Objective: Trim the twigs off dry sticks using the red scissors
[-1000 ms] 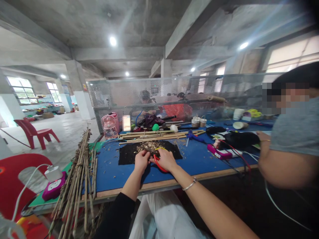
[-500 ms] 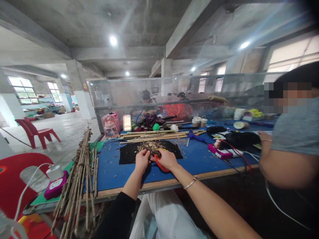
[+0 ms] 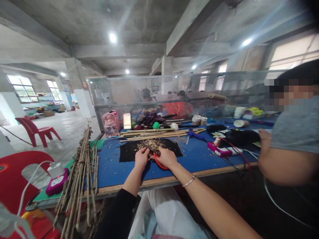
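Note:
My left hand [image 3: 141,159], fingers closed in a pinch, holds a short dark piece of twig [image 3: 151,148] over a black cloth [image 3: 126,153]. Wrapped around a pair of red-handled pruning shears [image 3: 159,162] is my right hand [image 3: 168,158], its fingers close to the left ones. The blades of the shears are mostly hidden by the fingers and the twig. Many small pale wood pieces [image 3: 163,143] lie scattered on the cloth just beyond both hands.
A bundle of long dry sticks [image 3: 79,172] leans over the table's left end. Bamboo rods [image 3: 139,136] and a blue glue gun [image 3: 195,134] lie behind the cloth. A purple power strip [image 3: 219,150] and a co-worker's arm [image 3: 279,166] are on the right. A perforated metal screen [image 3: 119,89] stands behind.
Both hands stay at nearly the same place, holding the twig and the shears. The view has shifted very slightly.

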The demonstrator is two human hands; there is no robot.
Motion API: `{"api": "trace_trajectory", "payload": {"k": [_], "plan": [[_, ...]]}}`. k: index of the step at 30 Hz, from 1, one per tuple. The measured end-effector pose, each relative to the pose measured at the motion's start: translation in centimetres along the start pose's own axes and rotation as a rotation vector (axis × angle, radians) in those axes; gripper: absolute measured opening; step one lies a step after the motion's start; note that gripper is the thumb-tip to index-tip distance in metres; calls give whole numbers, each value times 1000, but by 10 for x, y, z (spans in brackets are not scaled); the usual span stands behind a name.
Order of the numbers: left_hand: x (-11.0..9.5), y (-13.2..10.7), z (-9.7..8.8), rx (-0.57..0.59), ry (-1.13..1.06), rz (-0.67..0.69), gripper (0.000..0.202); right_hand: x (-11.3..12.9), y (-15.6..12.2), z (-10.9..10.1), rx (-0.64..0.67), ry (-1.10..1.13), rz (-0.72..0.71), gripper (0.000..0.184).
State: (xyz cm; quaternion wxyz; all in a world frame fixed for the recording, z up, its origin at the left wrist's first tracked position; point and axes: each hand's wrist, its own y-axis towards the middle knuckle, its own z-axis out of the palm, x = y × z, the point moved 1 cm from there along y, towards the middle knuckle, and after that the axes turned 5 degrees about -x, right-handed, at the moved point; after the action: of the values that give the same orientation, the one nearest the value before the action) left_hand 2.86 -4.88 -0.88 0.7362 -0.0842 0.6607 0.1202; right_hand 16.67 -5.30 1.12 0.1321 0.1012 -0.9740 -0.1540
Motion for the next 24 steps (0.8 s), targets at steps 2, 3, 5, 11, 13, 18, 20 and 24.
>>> {"api": "trace_trajectory", "payload": {"k": [2, 3, 5, 11, 13, 18, 20, 24], "plan": [[-1, -1, 0, 1, -10, -6, 16, 1, -1, 0, 7, -2, 8, 60], [-2, -1, 1, 1, -23, -21, 13, 1, -1, 0, 10, -2, 7, 60], [-3, -1, 1, 10, -52, -58, 10, 1, -1, 0, 9, 0, 2, 59], [-1, 0, 1, 7, -66, -11, 19, 0, -2, 1, -64, -4, -29, 55], [1, 2, -1, -21, -65, -7, 25, -1, -1, 3, -92, 8, -69, 54], [5, 4, -2, -21, -61, -8, 26, -2, 0, 5, -164, 14, -121, 54], [5, 4, -2, -12, -55, 2, 25, -3, 0, 6, -181, 15, -122, 53], [3, 2, -1, 7, -66, -6, 25, -2, 0, 5, -183, 15, -125, 51]]}}
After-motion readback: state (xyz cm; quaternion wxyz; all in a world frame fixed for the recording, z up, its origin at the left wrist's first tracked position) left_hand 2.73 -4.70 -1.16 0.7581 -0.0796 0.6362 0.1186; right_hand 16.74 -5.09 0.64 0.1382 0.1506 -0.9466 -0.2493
